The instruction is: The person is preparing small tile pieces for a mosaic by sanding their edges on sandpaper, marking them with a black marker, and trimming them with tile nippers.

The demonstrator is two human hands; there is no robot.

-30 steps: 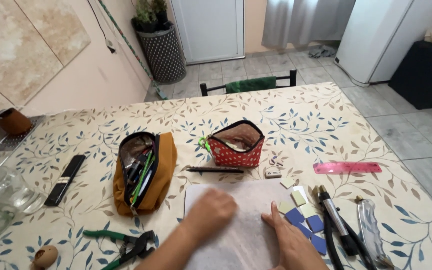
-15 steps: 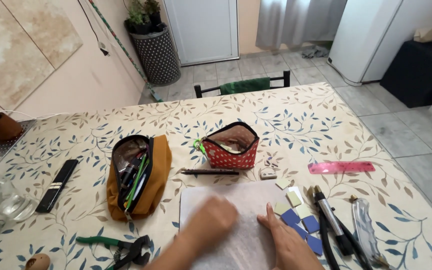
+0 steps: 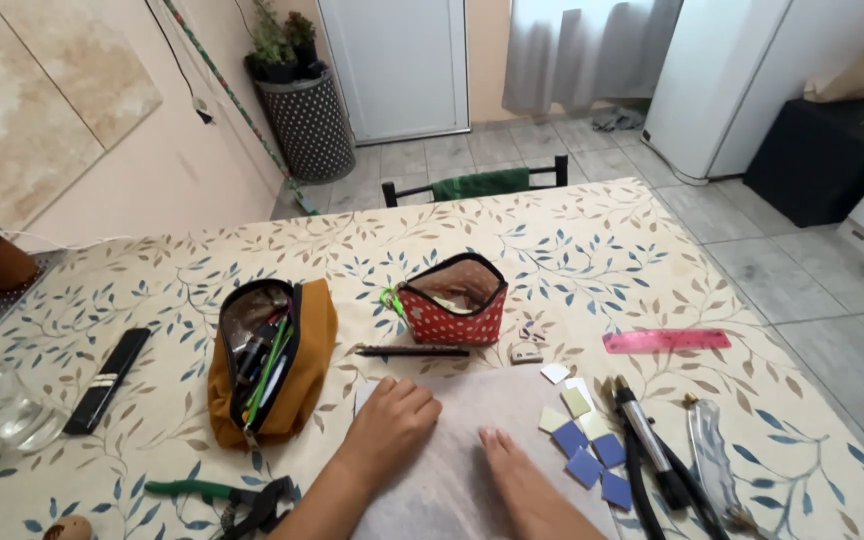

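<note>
My left hand (image 3: 389, 425) lies loosely curled, knuckles up, on the upper left corner of the white sheet (image 3: 472, 450) spread on the desk (image 3: 592, 250), grasping nothing, only pressing the sheet down. My right hand (image 3: 522, 490) lies flat and released on the same sheet, fingers pointing toward twelve o'clock, palm side down as far as I can tell. The sheet sits right in front of me, at six o'clock on the desk. Just at three o'clock of my right hand lie small square tiles (image 3: 584, 445), blue, pale green and white, some touching the sheet's right edge. Further toward three o'clock are a dark pen-like tool (image 3: 647, 445) and a clear-handled tool (image 3: 712, 460); a pink ruler (image 3: 666, 340) lies at two o'clock. At twelve o'clock a dark pencil (image 3: 412, 351) lies just beyond the sheet, and behind it stands an open red dotted pouch (image 3: 452, 305). At ten o'clock is an open mustard pencil case (image 3: 277, 360), and at eight o'clock green-handled pliers (image 3: 217, 495). To smooth the sheet well, I judge both palms should press evenly and slide outward, keeping clear of the tiles so they are not nudged.
</note>
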